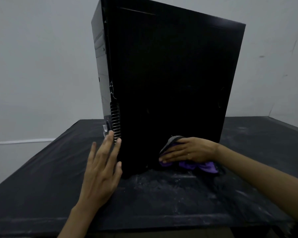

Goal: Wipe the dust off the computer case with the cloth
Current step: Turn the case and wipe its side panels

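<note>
A tall black computer case stands upright on a dark table, its broad side panel facing me. My right hand lies flat on a purple and grey cloth, pressing it against the bottom of that panel near the table. My left hand rests with spread fingers against the lower left corner of the case, beside a ribbed vent. It holds nothing.
The black table top is streaked with pale dust, thickest in front of the case. A plain grey wall stands close behind. The table's front edge runs along the bottom of the view.
</note>
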